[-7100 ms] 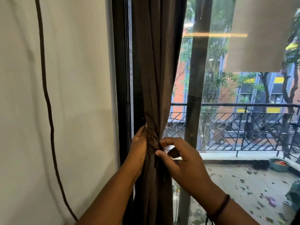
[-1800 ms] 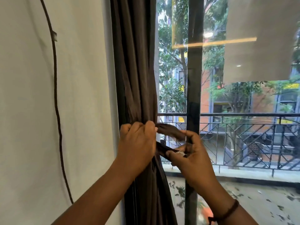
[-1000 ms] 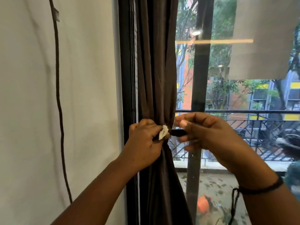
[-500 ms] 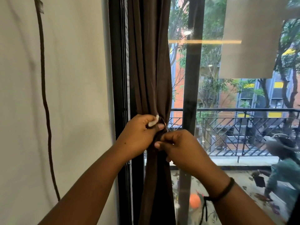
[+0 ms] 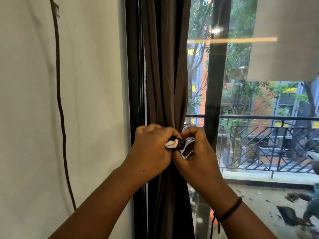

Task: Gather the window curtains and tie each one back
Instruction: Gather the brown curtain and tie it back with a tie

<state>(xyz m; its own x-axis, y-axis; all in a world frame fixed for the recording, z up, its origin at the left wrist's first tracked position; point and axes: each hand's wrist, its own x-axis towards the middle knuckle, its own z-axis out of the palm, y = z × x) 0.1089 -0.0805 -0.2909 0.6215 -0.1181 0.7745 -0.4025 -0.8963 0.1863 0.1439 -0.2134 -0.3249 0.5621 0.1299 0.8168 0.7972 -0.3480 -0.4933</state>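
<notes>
A brown curtain (image 5: 165, 71) hangs gathered into a narrow bunch against the dark window frame (image 5: 135, 66). At waist height a brown tie-back strap (image 5: 187, 147) with a white patch at one end (image 5: 171, 144) wraps the bunch. My left hand (image 5: 150, 150) is closed on the end with the white patch, in front of the curtain. My right hand (image 5: 198, 152) pinches the other strap end, its fingertips touching those of the left. The part of the strap behind the curtain is hidden.
A cream wall (image 5: 86, 100) with a dark cord (image 5: 60, 104) running down it is on the left. Right of the curtain stand a dark mullion (image 5: 215, 75) and glass, with a balcony railing (image 5: 269, 135) outside. A pale blind (image 5: 286, 37) hangs at the top right.
Both hands have come together at the front of the curtain, and the two strap ends now meet between the fingertips. The view has shifted slightly to the left.
</notes>
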